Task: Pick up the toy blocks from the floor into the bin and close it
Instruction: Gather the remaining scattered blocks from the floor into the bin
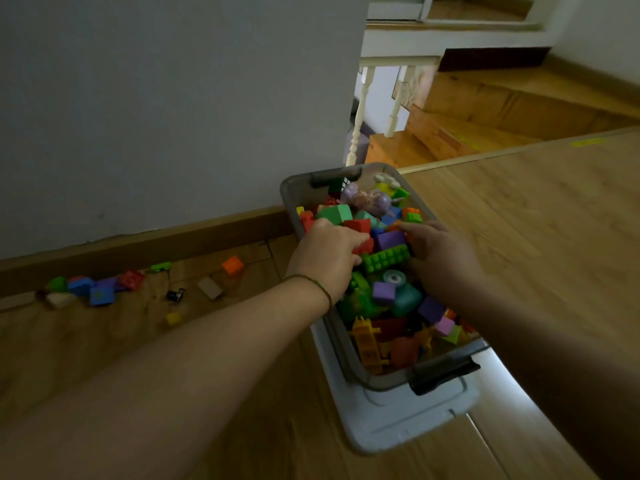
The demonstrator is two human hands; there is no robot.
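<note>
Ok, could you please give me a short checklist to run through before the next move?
1. Floor free of blocks: not ok. An orange block, a yellow block and a cluster of blocks lie by the baseboard.
2. Left hand free: cannot tell; its fingers curl over a red block in the bin.
3. Right hand free: cannot tell; its fingers are hidden among the blocks.
4. Room in the bin: cannot tell; the heap reaches about the rim.
5. Lid ready: not ok; the bin stands on it.
</note>
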